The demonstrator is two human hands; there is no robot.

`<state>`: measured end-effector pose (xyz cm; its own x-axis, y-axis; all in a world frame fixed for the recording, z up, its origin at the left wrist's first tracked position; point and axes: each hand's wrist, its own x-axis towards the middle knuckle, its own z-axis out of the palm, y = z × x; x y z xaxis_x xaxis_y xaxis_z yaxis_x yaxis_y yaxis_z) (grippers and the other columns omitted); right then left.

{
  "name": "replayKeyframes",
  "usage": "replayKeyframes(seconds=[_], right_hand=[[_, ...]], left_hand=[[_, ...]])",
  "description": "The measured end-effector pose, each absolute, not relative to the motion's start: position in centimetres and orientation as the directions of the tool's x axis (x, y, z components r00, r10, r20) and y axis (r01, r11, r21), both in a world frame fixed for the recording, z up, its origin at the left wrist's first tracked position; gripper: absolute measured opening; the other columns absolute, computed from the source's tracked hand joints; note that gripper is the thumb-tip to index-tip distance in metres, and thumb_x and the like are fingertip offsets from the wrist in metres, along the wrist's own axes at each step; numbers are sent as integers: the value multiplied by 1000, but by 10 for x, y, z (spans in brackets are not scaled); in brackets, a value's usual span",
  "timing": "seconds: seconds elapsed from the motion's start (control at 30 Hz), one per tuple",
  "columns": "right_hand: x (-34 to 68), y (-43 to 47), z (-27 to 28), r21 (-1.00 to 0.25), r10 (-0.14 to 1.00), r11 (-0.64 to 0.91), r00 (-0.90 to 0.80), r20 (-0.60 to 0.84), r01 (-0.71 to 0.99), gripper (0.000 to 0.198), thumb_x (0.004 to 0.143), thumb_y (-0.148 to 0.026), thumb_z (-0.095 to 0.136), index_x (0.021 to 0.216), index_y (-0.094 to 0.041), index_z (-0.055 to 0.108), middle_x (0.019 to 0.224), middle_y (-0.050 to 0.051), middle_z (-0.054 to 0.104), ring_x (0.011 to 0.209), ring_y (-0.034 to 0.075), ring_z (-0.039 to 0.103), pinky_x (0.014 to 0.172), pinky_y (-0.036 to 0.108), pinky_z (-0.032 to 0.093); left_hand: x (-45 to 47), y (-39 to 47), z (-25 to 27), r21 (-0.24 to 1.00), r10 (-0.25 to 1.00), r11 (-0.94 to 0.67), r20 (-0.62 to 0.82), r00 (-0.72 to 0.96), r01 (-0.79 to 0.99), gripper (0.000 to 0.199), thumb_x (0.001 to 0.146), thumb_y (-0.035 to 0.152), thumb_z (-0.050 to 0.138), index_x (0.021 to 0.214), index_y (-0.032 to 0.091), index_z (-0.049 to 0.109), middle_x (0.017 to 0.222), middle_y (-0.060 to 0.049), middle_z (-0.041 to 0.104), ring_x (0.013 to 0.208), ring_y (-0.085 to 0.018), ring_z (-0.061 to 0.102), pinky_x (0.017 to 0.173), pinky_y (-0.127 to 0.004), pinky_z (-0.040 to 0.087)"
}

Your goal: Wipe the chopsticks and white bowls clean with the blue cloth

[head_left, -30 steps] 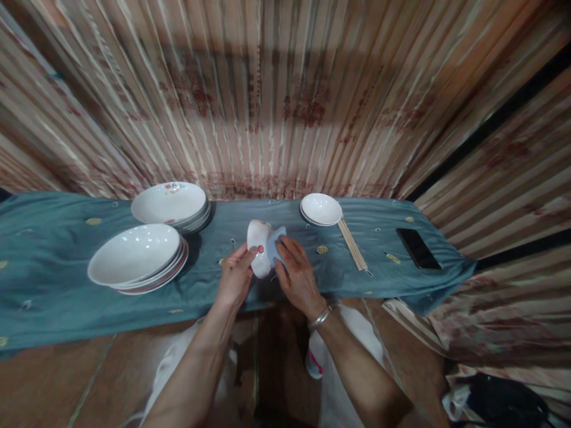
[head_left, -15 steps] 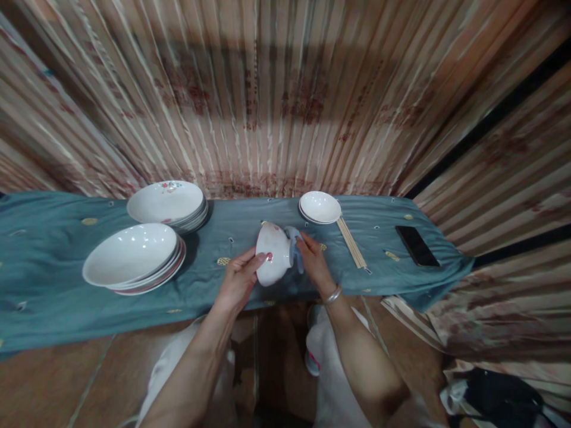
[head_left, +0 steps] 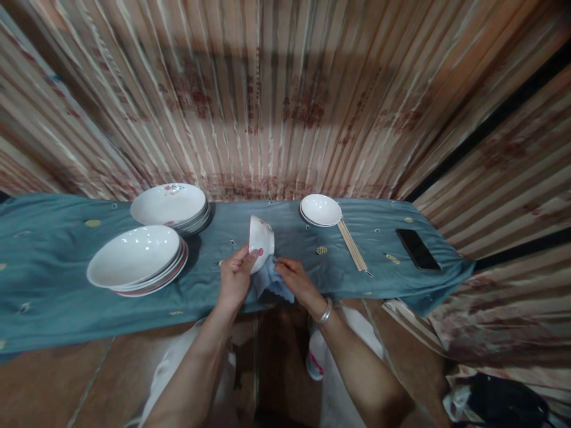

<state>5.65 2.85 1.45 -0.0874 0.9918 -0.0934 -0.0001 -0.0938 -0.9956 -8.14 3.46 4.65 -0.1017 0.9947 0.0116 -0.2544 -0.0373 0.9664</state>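
White with red marks, the bowl (head_left: 262, 235) is tipped on its side over the tablecloth (head_left: 236, 214), its rim pinched in my left hand (head_left: 236, 278). My right hand (head_left: 298, 280), fingers curled, grips a blue cloth (head_left: 272, 282) at the bowl's base. Chopsticks (head_left: 352, 245) lie right of the bowl.

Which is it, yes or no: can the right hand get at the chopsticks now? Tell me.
Probably yes: only tablecloth shows between the right hand and the chopsticks, though it would likely need to let go of the blue cloth first.
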Motion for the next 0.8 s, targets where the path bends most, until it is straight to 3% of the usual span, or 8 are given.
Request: replayKeyframes(seconds=[0.13, 0.27, 0.37, 0.47, 0.63, 0.8], right_hand=[[57, 30, 24, -988, 993, -114, -17, -113, -108, 27, 70, -41, 59, 58, -18, 53, 53, -6, 43, 52, 8, 35, 50, 22, 27], [66, 34, 28, -997, 995, -18, 94, -25, -75, 38, 77, -53, 57, 62, -18, 58, 59, -4, 49, 57, 9, 42, 56, 23, 35], [74, 35, 29, -999, 994, 34, 100, 37, 27, 40, 79, -56, 57, 70, -18, 64, 65, -1, 57, 65, 13, 50, 65, 26, 41], [82, 35, 27, -991, 995, 37, 84, 47, 125, 38, 76, -55, 61, 73, -17, 68, 64, -1, 60, 68, 15, 53, 68, 28, 43], [94, 37, 18, -976, 997, 7, 78, 24, 218, 38, 75, -51, 61, 60, -17, 65, 55, -2, 56, 62, 14, 53, 60, 25, 40], [97, 41, 11, -989, 996, -15, 85, -2, 149, 42, 74, -54, 60, 52, -17, 60, 49, -2, 54, 56, 13, 51, 52, 22, 38]], left_hand=[[-81, 36, 32, 969, 977, -203, 211, -40, 139, 34, 80, 38, 61, 103, 16, 74, 101, -7, 75, 89, -24, 70, 85, -38, 54], [-77, 35, 21, 783, 894, -445, 411, 176, 435, 35, 87, 29, 49, 112, 16, 70, 118, -9, 70, 110, -25, 65, 100, -42, 47], [-72, 35, 18, 624, 810, -586, 462, 362, 516, 39, 91, 21, 39, 120, 17, 65, 126, -9, 65, 117, -22, 61, 103, -40, 46], [-68, 34, 17, 523, 775, -632, 424, 468, 572, 43, 91, 16, 34, 125, 15, 60, 129, -11, 63, 119, -21, 59, 102, -39, 47], [-63, 33, 15, 425, 771, -637, 344, 536, 643, 42, 88, 10, 41, 125, 15, 59, 128, -14, 63, 119, -23, 59, 101, -41, 48], [-56, 38, 11, 305, 752, -654, 365, 549, 693, 40, 87, 6, 43, 123, 10, 60, 122, -18, 65, 115, -26, 61, 101, -44, 48]])
